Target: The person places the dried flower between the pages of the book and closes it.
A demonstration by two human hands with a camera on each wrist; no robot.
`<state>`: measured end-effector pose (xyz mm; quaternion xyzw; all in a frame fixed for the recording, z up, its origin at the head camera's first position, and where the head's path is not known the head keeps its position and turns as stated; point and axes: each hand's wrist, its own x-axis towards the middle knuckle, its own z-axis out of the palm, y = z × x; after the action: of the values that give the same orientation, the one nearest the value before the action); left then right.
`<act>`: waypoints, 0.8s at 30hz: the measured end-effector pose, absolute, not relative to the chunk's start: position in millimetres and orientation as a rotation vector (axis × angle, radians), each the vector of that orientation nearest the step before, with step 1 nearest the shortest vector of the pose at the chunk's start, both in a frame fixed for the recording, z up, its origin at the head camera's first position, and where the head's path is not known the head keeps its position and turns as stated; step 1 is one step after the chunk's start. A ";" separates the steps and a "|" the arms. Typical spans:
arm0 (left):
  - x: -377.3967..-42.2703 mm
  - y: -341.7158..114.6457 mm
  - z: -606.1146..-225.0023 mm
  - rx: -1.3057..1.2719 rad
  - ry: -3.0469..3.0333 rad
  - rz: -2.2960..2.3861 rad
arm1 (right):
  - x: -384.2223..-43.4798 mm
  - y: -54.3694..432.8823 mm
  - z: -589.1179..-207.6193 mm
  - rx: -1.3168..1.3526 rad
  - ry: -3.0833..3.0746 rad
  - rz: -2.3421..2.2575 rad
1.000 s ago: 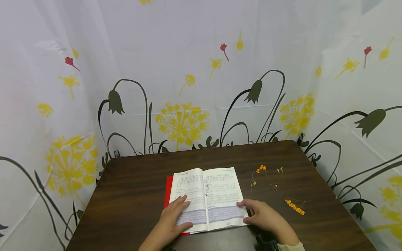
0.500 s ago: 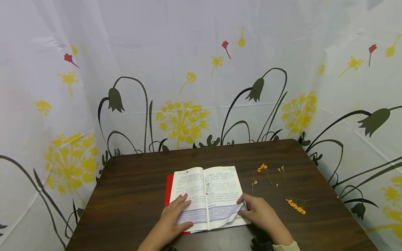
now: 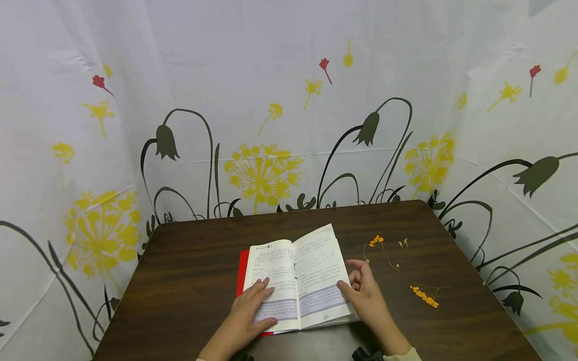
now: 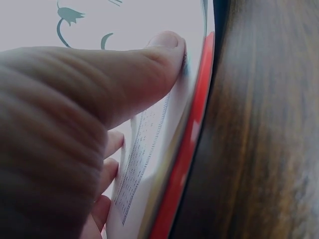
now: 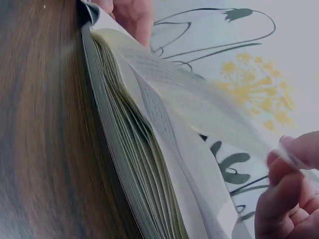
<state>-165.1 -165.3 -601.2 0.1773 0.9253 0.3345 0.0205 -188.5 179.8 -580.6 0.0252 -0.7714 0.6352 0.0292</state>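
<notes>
The person's left hand [image 3: 246,310] lies palm down, its fingers [image 4: 110,169] reaching forward and slightly inward, its left thumb [image 4: 124,79] spread out to the right, away from them. The left forearm [image 3: 220,345] slants up from the lower edge of the head view. The right hand [image 3: 369,296] stands turned on edge, thumb side up. Its right thumb [image 3: 345,291] points forward and inward; the right forefinger [image 3: 365,268] arches above it, with the other fingers bent in behind. The right wrist view shows this hand's fingertips drawn together in a pinch. The right forearm [image 3: 391,335] angles in from the lower right, and the two hands sit well apart.
</notes>
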 end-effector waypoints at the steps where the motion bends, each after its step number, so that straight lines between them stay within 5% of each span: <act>1: -165.1 -165.6 -601.1 0.553 2.875 1.037 | -189.1 178.3 -580.2 0.045 -2.341 2.014; 8: -163.8 -167.1 -601.1 0.550 2.880 1.025 | -188.8 169.2 -582.1 -0.137 -2.162 2.372; 15: -164.5 -168.0 -602.1 0.547 2.879 1.024 | -186.2 154.1 -595.5 0.129 -1.859 2.775; 24: -165.1 -168.7 -604.5 0.548 2.882 1.010 | -178.2 141.7 -605.9 0.473 -2.354 2.272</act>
<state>-165.1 -168.7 -604.5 0.1766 0.9287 0.3254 0.0196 -178.2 141.7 -605.9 0.1427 -0.7098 0.6849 -0.0821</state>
